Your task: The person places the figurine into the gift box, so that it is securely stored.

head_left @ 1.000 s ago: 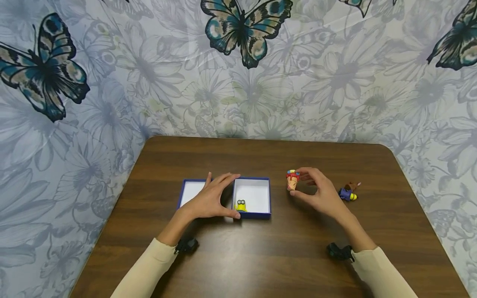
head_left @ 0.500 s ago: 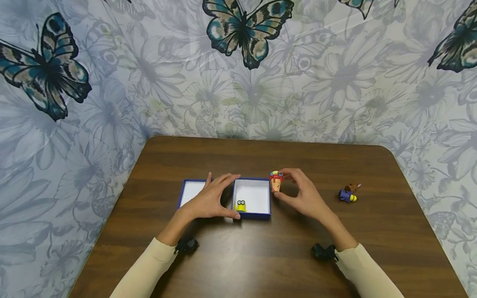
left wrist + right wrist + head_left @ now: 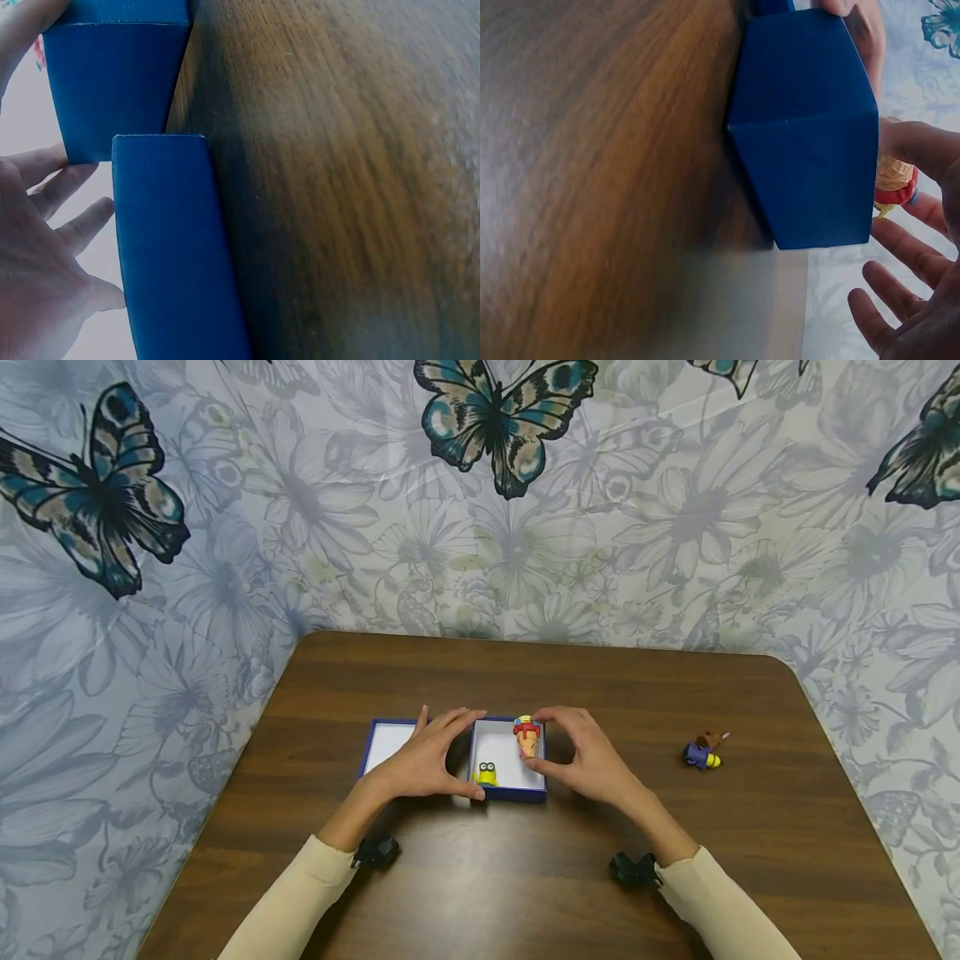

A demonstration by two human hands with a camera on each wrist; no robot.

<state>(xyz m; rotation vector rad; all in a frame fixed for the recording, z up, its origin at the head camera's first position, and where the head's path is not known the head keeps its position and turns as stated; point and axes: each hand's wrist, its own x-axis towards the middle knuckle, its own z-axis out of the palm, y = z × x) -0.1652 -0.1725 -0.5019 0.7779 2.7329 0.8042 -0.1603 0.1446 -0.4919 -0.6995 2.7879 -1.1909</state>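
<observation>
My right hand point(image 3: 588, 756) pinches a toy ice-cream cone point(image 3: 527, 739) between thumb and fingers, over the right side of a blue box point(image 3: 506, 795) with a white inside. In the right wrist view the cone's waffle part point(image 3: 894, 174) and red band show past the box wall point(image 3: 817, 184). My left hand point(image 3: 420, 760) spans the left side of this box, thumb at its near wall and a fingertip at the far edge. Inside the box's near left corner sits a yellow figure point(image 3: 487, 774) with big round eyes. Whether the cone touches the box floor, I cannot tell.
A second blue-edged white tray or lid point(image 3: 386, 745) lies left of the box, partly behind my left hand. Farther right on the brown table point(image 3: 585, 893) lies a small blue, yellow and brown toy figure point(image 3: 703, 753). A patterned cloth point(image 3: 510, 552) hangs behind the table.
My right hand has moved left with the toy ice-cream cone, from the table right of the box to over the box. My left hand has stayed at the box.
</observation>
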